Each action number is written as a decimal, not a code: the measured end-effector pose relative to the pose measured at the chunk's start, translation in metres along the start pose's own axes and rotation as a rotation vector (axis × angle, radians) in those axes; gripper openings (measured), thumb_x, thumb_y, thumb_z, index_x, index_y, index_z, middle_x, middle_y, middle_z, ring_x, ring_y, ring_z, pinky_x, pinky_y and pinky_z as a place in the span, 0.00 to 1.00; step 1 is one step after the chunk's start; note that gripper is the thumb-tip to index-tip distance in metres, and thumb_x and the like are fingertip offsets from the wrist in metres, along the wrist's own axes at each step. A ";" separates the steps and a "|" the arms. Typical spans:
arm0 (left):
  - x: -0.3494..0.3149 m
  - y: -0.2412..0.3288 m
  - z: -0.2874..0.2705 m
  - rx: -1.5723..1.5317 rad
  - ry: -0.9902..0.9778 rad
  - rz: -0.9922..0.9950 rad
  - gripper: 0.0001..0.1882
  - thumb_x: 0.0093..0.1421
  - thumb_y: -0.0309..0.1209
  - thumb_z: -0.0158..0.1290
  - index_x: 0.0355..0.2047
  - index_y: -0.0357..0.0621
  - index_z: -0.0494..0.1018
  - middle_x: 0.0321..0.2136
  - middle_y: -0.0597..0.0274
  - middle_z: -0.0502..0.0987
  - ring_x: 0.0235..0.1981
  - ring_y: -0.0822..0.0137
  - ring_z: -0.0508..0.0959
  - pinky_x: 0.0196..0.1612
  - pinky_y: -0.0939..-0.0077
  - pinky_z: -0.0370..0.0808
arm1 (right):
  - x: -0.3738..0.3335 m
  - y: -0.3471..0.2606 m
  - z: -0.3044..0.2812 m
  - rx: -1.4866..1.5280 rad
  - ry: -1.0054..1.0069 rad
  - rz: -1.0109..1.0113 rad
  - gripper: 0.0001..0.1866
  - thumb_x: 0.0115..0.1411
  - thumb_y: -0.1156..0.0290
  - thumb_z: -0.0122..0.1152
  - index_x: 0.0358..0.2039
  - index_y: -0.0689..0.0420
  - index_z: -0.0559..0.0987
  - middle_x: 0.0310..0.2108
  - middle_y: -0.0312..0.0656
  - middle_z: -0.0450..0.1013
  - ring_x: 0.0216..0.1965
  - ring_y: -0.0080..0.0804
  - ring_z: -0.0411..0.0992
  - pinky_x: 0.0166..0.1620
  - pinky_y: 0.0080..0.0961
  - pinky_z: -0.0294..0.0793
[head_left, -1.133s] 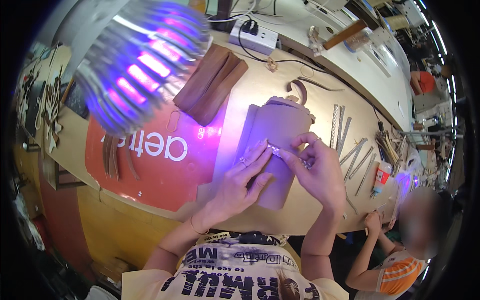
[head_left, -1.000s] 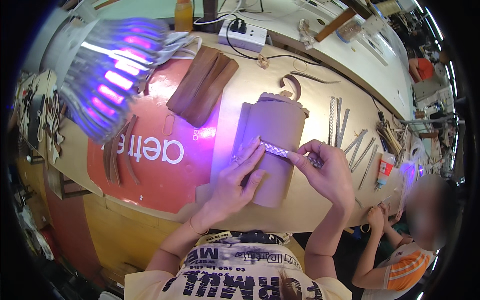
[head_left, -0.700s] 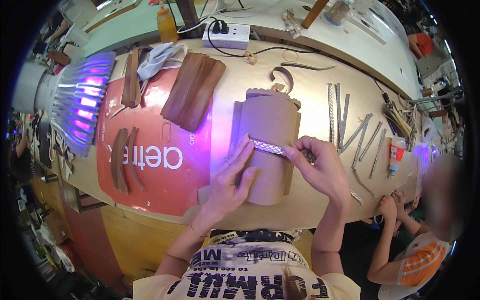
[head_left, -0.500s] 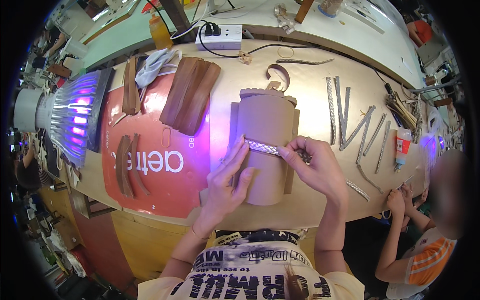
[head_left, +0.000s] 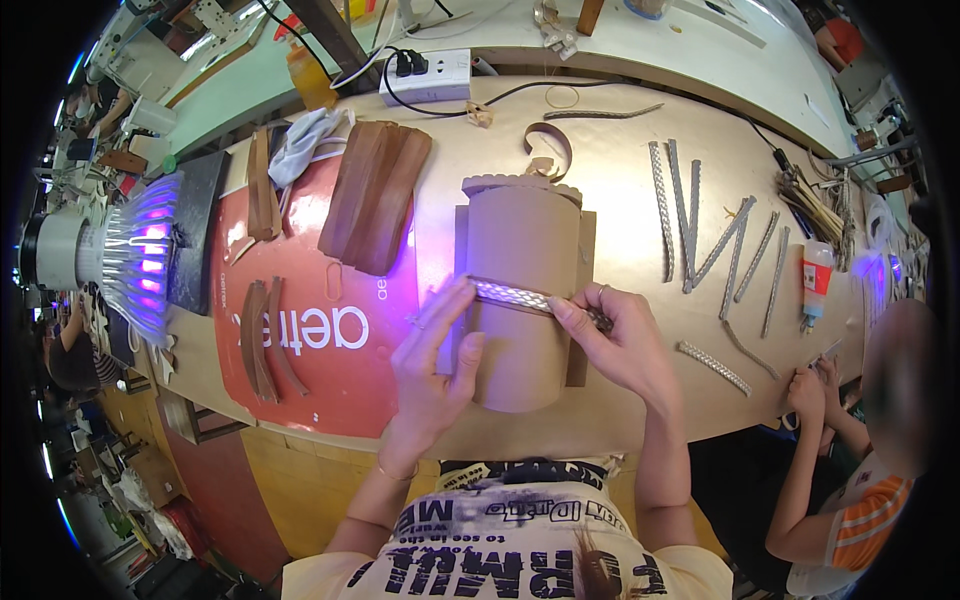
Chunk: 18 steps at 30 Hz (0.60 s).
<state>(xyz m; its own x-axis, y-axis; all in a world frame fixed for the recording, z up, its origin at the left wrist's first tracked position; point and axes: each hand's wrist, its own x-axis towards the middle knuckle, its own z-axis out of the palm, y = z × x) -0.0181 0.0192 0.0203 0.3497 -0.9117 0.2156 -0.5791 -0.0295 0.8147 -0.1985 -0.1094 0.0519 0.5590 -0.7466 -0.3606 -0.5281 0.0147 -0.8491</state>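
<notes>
Two hands are working at the middle of a long wooden workbench [head_left: 620, 440], which is taking up most of the room in front of me. Lying across its left half is a big red sheet [head_left: 300, 350] with white lettering, and on that sheet a stack of brown leather strips [head_left: 375, 210] is resting. Standing out at the bench's centre is a tan cardboard cylinder [head_left: 520, 270], lying on its side with a scalloped rim at the far end. A pale braided strip [head_left: 510, 295] is running across the cylinder's curved top. The left hand [head_left: 435, 365] is lying flat against the cylinder's left side, fingers spread and extended, fingertips pressing on the strip's left end. The right hand [head_left: 620, 345] is curling closed, pinching the strip's right end at the cylinder's right edge. Off to the right, more braided strips [head_left: 700, 230] are lying in a loose fan (a small glue bottle [head_left: 815, 280] is sitting just beyond them). Farther back, a white power strip [head_left: 425, 78] is sitting with black plugs in it.
</notes>
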 end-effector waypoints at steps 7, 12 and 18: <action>-0.013 0.017 -0.007 0.125 -0.069 0.052 0.28 0.64 0.33 0.53 0.63 0.38 0.64 0.65 0.43 0.59 0.66 0.45 0.61 0.65 0.56 0.61 | 0.007 -0.027 -0.005 -0.182 -0.074 -0.124 0.16 0.62 0.63 0.63 0.29 0.66 0.79 0.16 0.42 0.70 0.17 0.22 0.63 0.22 0.24 0.64; -0.016 0.018 0.003 0.071 -0.189 0.065 0.33 0.64 0.40 0.54 0.65 0.39 0.61 0.66 0.41 0.57 0.67 0.43 0.58 0.66 0.56 0.59 | 0.006 -0.018 -0.006 -0.118 -0.058 -0.145 0.15 0.61 0.64 0.64 0.28 0.65 0.79 0.16 0.39 0.69 0.18 0.19 0.62 0.23 0.22 0.63; -0.015 0.015 0.004 0.012 -0.194 0.044 0.33 0.64 0.42 0.54 0.64 0.39 0.61 0.66 0.39 0.57 0.66 0.42 0.60 0.64 0.58 0.62 | 0.008 0.016 -0.027 0.027 -0.127 -0.061 0.15 0.60 0.62 0.66 0.27 0.62 0.79 0.18 0.30 0.68 0.21 0.14 0.60 0.26 0.17 0.61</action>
<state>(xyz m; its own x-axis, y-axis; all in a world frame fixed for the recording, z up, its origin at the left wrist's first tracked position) -0.0350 0.0311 0.0267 0.1758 -0.9741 0.1421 -0.6000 0.0084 0.8000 -0.2199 -0.1332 0.0462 0.6668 -0.6566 -0.3526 -0.4743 -0.0090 -0.8803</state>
